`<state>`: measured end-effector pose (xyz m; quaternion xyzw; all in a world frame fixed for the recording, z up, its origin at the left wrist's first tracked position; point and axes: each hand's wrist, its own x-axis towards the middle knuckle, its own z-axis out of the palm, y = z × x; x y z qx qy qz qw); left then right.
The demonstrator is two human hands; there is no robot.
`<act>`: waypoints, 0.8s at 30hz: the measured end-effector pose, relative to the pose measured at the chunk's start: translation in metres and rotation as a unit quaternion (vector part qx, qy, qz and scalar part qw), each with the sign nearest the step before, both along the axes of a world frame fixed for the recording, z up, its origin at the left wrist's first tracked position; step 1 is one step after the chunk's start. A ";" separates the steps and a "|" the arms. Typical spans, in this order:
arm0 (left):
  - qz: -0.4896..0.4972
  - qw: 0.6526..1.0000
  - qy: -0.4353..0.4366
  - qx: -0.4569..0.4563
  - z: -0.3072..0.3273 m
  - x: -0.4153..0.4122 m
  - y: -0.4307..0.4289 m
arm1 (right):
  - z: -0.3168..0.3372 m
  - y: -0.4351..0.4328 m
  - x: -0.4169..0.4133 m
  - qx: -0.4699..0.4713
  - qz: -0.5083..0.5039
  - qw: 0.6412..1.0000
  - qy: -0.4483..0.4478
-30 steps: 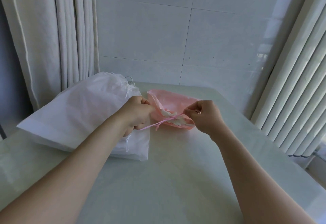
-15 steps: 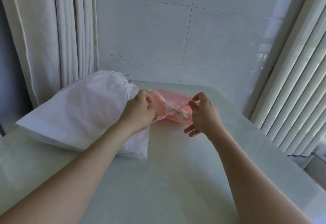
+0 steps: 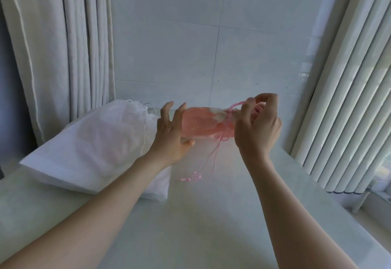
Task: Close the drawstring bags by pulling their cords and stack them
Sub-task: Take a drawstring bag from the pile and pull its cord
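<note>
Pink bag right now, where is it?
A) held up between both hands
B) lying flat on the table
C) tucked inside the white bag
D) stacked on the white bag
A: the pink bag is up off the table. The right hand pinches its cord at the cinched neck, and the left hand has straight fingers against the other end. The cord tails hang down.

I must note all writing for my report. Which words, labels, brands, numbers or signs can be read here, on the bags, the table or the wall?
None: no text can be read anywhere.
The pink bag, the white bag, the table and the tiled wall show no print.
The pale patch on the pink bag is too blurred to tell what it is.
</note>
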<state>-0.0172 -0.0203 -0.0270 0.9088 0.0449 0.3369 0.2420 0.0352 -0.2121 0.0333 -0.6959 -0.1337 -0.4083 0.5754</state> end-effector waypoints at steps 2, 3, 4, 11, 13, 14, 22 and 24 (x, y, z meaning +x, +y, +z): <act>0.036 0.999 -0.016 0.029 0.008 0.004 -0.010 | 0.011 -0.007 -0.002 0.035 0.025 0.998 -0.039; 0.055 0.997 -0.022 0.045 0.015 0.006 -0.016 | 0.017 -0.010 -0.002 0.046 0.043 0.997 -0.052; 0.068 0.996 -0.029 0.051 0.019 0.009 -0.020 | 0.021 -0.012 -0.002 0.046 0.060 0.995 -0.061; -0.041 0.991 -0.103 -0.070 0.060 0.005 -0.054 | 0.026 -0.039 0.003 0.059 0.085 0.994 -0.044; -0.069 0.986 -0.127 -0.083 0.072 0.001 -0.063 | 0.024 -0.047 0.002 0.050 0.087 0.994 -0.045; -0.075 0.984 -0.141 -0.075 0.077 0.000 -0.067 | 0.023 -0.050 0.001 0.044 0.090 0.993 -0.054; -0.011 0.949 -0.279 -0.145 0.122 -0.010 -0.084 | 0.034 -0.053 -0.012 -0.035 0.073 0.993 -0.085; 0.017 0.942 -0.283 -0.177 0.132 -0.014 -0.079 | 0.034 -0.051 -0.011 -0.039 0.067 0.996 -0.054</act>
